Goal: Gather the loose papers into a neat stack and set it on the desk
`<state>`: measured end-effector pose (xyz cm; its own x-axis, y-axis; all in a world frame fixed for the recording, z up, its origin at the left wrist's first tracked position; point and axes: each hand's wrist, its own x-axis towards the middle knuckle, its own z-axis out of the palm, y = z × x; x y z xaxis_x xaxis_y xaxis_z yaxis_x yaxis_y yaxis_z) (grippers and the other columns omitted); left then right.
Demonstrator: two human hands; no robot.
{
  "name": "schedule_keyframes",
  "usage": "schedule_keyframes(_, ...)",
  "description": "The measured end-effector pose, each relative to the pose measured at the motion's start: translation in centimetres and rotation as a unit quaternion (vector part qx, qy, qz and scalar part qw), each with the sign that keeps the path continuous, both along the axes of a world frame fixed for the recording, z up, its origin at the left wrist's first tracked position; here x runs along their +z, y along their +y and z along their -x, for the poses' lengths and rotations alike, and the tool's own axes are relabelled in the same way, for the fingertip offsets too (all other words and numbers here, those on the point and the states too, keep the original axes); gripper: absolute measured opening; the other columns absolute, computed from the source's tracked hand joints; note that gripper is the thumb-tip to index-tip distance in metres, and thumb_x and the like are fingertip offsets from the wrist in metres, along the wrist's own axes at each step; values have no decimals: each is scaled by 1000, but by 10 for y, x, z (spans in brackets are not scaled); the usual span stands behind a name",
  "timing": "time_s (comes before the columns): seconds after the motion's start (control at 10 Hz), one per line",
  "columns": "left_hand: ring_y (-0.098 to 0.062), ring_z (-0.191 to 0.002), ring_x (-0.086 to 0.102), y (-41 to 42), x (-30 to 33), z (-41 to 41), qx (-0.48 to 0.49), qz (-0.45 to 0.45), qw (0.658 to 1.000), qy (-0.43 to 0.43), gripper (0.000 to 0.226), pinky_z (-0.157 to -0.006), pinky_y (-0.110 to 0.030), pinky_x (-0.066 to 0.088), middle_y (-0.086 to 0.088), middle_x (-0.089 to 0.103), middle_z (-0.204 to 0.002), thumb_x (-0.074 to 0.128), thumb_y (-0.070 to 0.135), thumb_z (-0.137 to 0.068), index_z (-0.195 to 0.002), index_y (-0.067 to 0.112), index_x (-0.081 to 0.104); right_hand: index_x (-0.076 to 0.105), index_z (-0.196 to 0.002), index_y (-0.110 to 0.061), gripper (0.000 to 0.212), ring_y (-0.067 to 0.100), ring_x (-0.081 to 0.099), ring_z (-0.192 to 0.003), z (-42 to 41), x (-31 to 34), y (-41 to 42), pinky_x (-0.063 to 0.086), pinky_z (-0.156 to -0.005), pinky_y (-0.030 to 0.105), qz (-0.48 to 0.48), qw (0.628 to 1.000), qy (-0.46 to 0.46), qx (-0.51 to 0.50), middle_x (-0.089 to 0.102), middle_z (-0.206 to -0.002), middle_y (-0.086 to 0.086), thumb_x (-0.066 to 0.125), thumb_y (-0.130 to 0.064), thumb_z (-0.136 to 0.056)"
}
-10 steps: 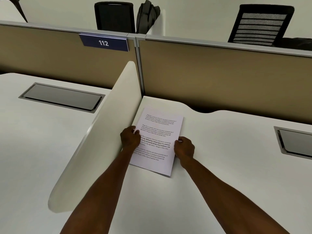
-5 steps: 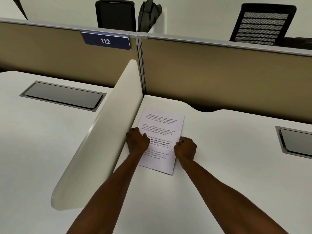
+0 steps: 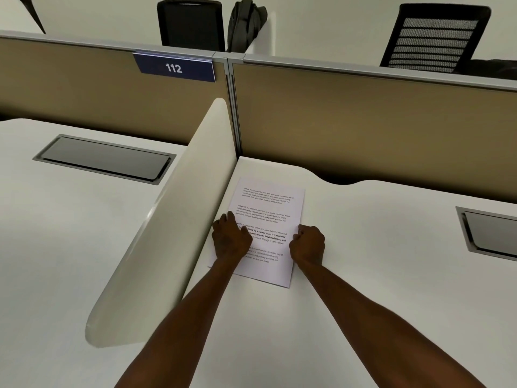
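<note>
A stack of white printed papers [image 3: 268, 208] lies flat on the white desk [image 3: 377, 275], tucked against the cream side divider. My left hand [image 3: 229, 239] rests palm down on the stack's left half, fingers spread a little, covering some text. My right hand [image 3: 307, 243] is curled into a loose fist against the stack's right edge, its knuckles touching the paper. The sheets look squared, with only one edge line showing.
The cream curved divider [image 3: 167, 233] rises just left of the papers. Tan partition panels [image 3: 363, 130] with a blue "112" sign [image 3: 174, 68] close the back. Grey cable hatches sit at the left [image 3: 103, 159] and right [image 3: 489, 233]. Black chairs stand beyond.
My left hand slid from the stack's left edge further onto the page. My right hand closed tighter at the right edge. The stack stayed put.
</note>
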<state>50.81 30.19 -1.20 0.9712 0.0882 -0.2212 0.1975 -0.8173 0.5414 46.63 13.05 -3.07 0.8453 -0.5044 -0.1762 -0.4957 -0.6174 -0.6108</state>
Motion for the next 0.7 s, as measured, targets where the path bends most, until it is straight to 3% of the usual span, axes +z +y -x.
schedule_keyframes(0.3,-34,-151,23,0,-5,3,-10,-12,1000,3,71,-123,-43,24,-18,27,-164,53,26,-99,-158,3,23,66,-114,2,28,36,62,-106,5,1,2,47,-89,36,10,1000,-13,-16,65,-112,20,57,-9,-90)
schedule_keyframes(0.6,-33,-155,16,5,-11,11,-22,13,1000,-5,73,-126,-41,17,-18,15,-168,53,28,-100,-160,5,18,70,-104,1,21,36,64,-99,12,5,-3,48,-84,37,10,999,-47,3,70,-101,19,60,-7,-88)
schedule_keyframes(0.7,-32,-157,12,7,-13,13,-26,20,999,-38,72,-128,-39,11,-18,17,-168,53,30,-101,-160,5,20,66,-120,-2,33,33,65,-103,18,7,-8,48,-90,38,1,998,-66,-2,68,-108,17,63,-15,-90)
